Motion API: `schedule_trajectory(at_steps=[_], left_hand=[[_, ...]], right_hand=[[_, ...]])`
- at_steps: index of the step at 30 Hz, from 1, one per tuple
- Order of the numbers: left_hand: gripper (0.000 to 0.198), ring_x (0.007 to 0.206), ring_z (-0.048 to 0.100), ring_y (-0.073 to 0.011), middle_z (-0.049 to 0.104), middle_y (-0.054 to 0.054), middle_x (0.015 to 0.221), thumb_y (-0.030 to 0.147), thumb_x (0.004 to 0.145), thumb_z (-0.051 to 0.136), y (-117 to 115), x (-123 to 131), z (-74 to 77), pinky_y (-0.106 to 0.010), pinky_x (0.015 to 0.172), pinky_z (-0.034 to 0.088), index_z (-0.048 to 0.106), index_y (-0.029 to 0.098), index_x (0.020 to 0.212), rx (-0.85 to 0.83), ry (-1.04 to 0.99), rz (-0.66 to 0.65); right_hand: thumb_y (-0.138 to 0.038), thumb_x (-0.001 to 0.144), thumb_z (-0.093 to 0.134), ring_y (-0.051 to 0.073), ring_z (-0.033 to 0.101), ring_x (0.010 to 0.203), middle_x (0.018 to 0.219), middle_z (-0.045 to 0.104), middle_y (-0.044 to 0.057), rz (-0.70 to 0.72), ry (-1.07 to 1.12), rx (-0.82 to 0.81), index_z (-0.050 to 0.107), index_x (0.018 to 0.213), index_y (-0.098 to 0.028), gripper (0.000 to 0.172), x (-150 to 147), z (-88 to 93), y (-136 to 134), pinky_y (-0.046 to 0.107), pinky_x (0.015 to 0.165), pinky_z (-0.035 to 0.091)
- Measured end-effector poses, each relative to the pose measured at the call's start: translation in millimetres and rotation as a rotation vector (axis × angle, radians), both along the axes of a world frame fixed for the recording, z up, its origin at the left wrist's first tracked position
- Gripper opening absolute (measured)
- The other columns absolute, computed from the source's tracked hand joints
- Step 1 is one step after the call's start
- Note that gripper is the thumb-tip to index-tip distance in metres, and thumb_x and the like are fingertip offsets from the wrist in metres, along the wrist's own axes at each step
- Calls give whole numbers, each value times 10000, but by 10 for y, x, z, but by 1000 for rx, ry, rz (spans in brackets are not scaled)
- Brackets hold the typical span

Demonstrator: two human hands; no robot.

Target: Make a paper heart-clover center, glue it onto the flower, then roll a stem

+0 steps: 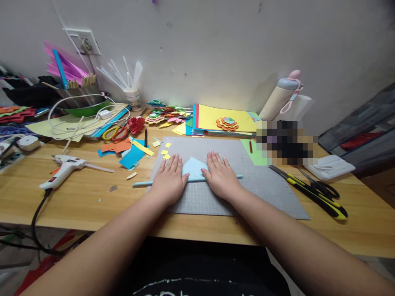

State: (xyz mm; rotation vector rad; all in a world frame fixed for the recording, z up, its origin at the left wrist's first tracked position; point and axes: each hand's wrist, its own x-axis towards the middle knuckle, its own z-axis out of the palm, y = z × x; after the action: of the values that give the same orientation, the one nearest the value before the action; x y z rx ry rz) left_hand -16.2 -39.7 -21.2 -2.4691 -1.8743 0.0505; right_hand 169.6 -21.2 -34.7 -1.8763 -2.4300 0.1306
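Note:
A light blue sheet of paper, rolled along its near edge into a thin tube, lies on the grey cutting mat. Its unrolled part forms a pointed flap between my hands. My left hand rests flat over the left part of the roll, fingers stretched forward. Over the right part lies my right hand, also flat with its fingers extended. Both thumbs point inward near the flap. The tube's ends stick out past each hand. Small yellow paper squares lie beside my left fingertips.
To the left are a glue gun, blue and orange paper scraps and scissors. A utility knife and black scissors lie right. Behind stand stacked coloured sheets with a paper flower, and a bottle.

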Motion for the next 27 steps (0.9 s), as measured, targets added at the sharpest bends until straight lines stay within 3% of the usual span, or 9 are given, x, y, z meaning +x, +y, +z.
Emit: schedule_trajectory(at_steps=[27], left_hand=[[609,1467,142,-230,202,-144,1571,380,978,232,329,50,21,-425,1189,72,293,22,1468,25,28,117]], right_hand=[[-470,985,232,242,111,1462,1587,124,151,-116,-9,-74,128,1521,-46,692,-91,16,381,436,1162,61]])
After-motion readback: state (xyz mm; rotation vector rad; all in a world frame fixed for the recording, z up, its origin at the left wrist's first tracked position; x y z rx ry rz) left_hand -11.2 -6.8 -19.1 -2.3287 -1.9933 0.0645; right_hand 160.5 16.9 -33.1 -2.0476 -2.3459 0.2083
